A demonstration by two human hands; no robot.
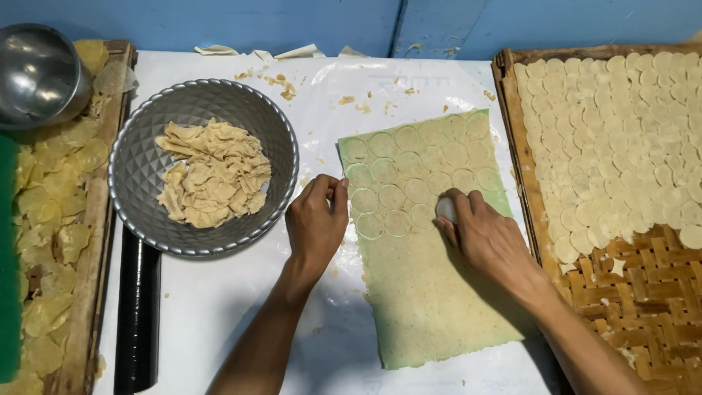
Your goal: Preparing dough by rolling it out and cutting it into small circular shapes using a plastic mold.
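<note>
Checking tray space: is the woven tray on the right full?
Not full. Dough rounds cover most of the woven tray; its near part shows bare weave.

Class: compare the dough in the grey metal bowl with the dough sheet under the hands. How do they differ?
The dough in the bowl is crumpled scraps heaped together; the dough sheet lies flat on the white surface. The scraps are plain tan; the sheet looks greenish at its edges. The sheet carries rows of cut circles at its far end; the scraps show none. Both look like the same pale dough.

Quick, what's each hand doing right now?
Left hand: fingers curled, holding nothing, resting at the edge of the dough sheet.
Right hand: closed on a small white round cutter.
</note>
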